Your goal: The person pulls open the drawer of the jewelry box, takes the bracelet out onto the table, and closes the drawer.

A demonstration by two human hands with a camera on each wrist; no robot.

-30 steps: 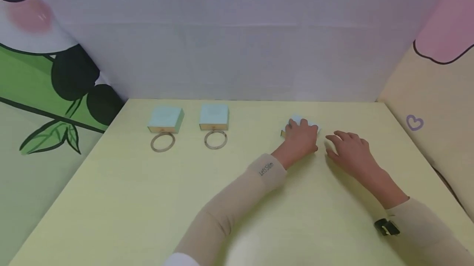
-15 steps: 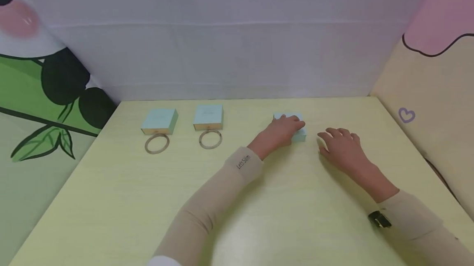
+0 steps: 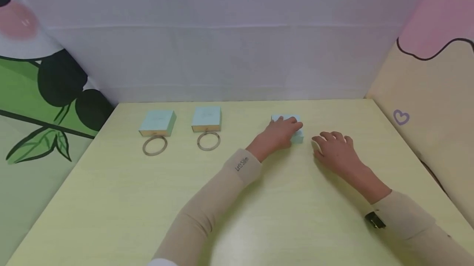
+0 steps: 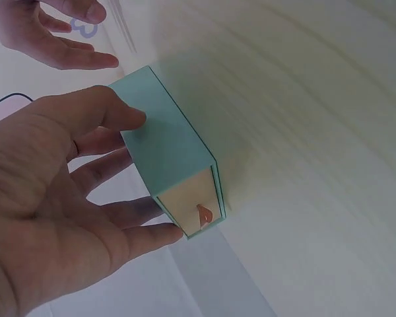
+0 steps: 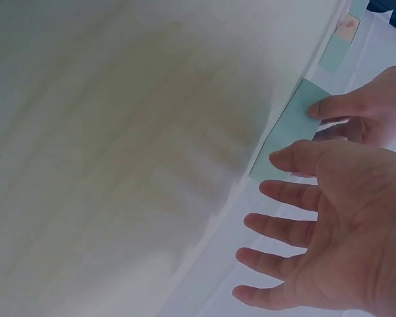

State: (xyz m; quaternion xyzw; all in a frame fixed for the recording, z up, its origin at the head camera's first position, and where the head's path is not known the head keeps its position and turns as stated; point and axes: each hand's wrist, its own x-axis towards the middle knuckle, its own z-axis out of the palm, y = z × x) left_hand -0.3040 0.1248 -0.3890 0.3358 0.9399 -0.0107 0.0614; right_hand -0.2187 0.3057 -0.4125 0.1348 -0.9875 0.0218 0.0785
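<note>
My left hand (image 3: 278, 133) holds a small pale-blue drawer box (image 3: 298, 137) on the right part of the table. In the left wrist view, its thumb lies on one long side of the box (image 4: 168, 135) and the other fingers reach over the top. The cream drawer front (image 4: 193, 201) with a brown pull tab (image 4: 204, 214) shows there. Just right of the box, my right hand (image 3: 337, 150) hovers with spread, relaxed fingers and holds nothing. In the head view the left hand covers much of the box.
Two similar pale-blue boxes, one at far left (image 3: 158, 122) and one beside it (image 3: 206, 117), stand near the table's back edge. A ring-shaped bangle (image 3: 143, 146) lies before the first, another bangle (image 3: 198, 142) before the second. A pale cloth wall (image 3: 237, 60) rises behind.
My left hand has turned the box and shifted its grip, and the side now toward me is blue instead of the drawer end. The right hand stays about where it was.
</note>
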